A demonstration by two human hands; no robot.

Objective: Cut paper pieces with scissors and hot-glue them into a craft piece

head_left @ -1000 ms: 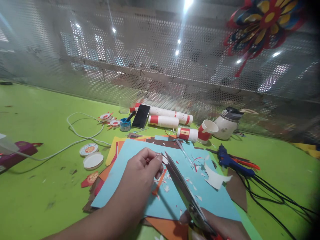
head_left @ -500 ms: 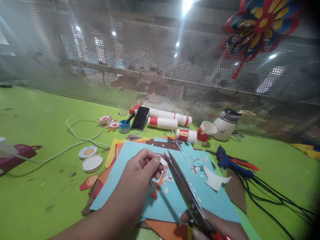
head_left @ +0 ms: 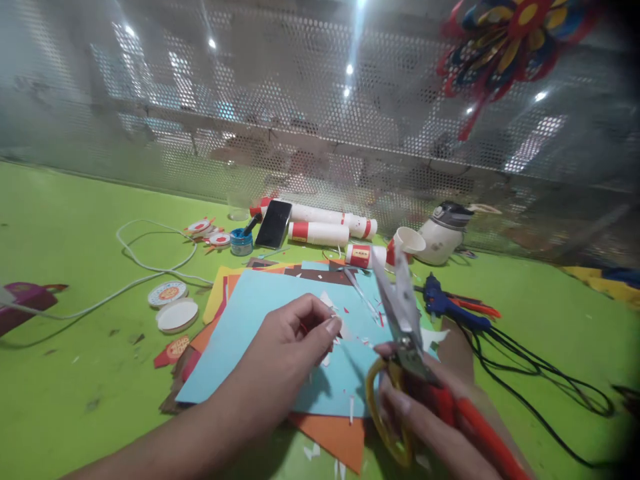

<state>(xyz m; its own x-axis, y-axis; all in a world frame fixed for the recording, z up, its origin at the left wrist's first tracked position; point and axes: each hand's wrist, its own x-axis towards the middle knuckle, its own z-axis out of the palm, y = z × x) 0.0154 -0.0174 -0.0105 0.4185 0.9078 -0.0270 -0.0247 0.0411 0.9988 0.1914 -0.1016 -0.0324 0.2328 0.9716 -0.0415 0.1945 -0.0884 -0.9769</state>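
My left hand is closed in a pinch over the light blue sheet; a small dark red bit shows at its fingertips, too small to make out. In my right hand are the scissors, with one yellow and one red handle, their blades slightly apart and pointing up and away. The blades are to the right of my left hand, not touching it. White and red paper scraps lie on the blue sheet around both hands. An orange sheet sticks out under it.
Behind the sheets lie a phone, white and red paper-cup rolls, a blue paint jar and a cup. To the right are a lidded jug and a blue glue gun with black cables. White lids sit left.
The scissors have swung upright and away from my left hand, their blades less far forward over the paper. The orange strip and white piece near my left fingers no longer show. The view has shifted slightly.
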